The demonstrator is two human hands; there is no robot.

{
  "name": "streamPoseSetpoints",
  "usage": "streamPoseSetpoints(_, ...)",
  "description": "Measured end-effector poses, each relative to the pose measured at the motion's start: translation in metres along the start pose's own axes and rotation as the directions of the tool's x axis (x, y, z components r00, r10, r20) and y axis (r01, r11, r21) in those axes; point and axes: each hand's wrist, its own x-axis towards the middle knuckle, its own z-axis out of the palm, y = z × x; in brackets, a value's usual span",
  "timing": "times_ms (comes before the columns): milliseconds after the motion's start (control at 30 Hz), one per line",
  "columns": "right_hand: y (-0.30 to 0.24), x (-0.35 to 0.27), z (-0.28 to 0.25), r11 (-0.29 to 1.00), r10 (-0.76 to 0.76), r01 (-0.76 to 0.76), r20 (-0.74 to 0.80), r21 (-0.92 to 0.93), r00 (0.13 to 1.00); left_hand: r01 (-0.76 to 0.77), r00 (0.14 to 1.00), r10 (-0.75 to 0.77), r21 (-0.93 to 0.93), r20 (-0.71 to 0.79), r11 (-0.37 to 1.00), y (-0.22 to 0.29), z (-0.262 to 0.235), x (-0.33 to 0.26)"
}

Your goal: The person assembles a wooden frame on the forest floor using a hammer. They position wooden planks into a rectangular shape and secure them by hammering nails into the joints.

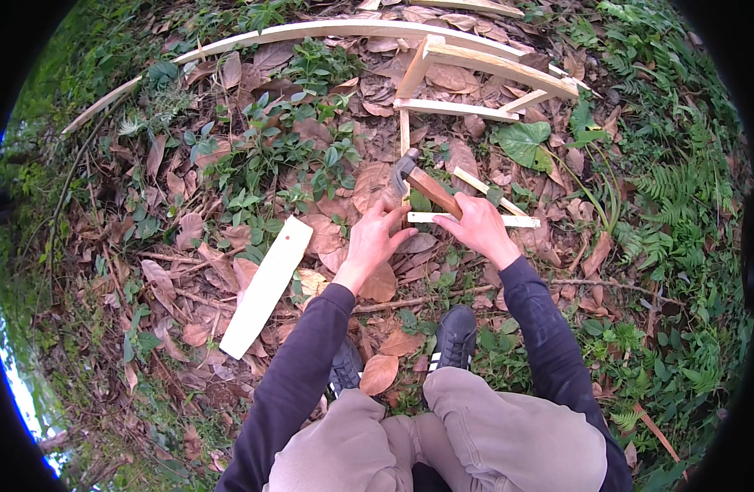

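Observation:
A claw hammer with a wooden handle [434, 193] is in my right hand [482, 230], its fingers closed around the grip. The metal head sits up and to the left, just above my left hand [372, 244]. My left fingers are bent together at the left end of a short pale wooden strip [516, 220]. What they pinch there is too small to make out. That strip lies crosswise, partly behind my right thumb. A narrow wooden piece [405, 131] runs from the strip's left end toward a wooden frame [414, 72] farther off.
A wide pale board [266, 287] with a hole lies at left. Another thin stick [485, 189] rests right of the hammer. A long curved strip [311, 31] arches across the back. Dry leaves, low plants and a fallen branch [443, 297] cover the ground before my shoes.

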Motion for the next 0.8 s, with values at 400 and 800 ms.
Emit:
streamPoseSetpoints(400, -0.002, 0.005, 0.003, 0.993, -0.092, 0.090, -0.014, -0.072, 0.996, -0.129, 0.992, 0.124, -0.175, -0.039, 0.976, -0.016, 0.007, 0.004)
streamPoseSetpoints(800, 0.007, 0.003, 0.006, 0.956, -0.265, 0.240, -0.147, -0.168, 0.953, -0.086, 0.990, 0.061, -0.207, -0.123, 0.975, -0.019, 0.020, 0.001)
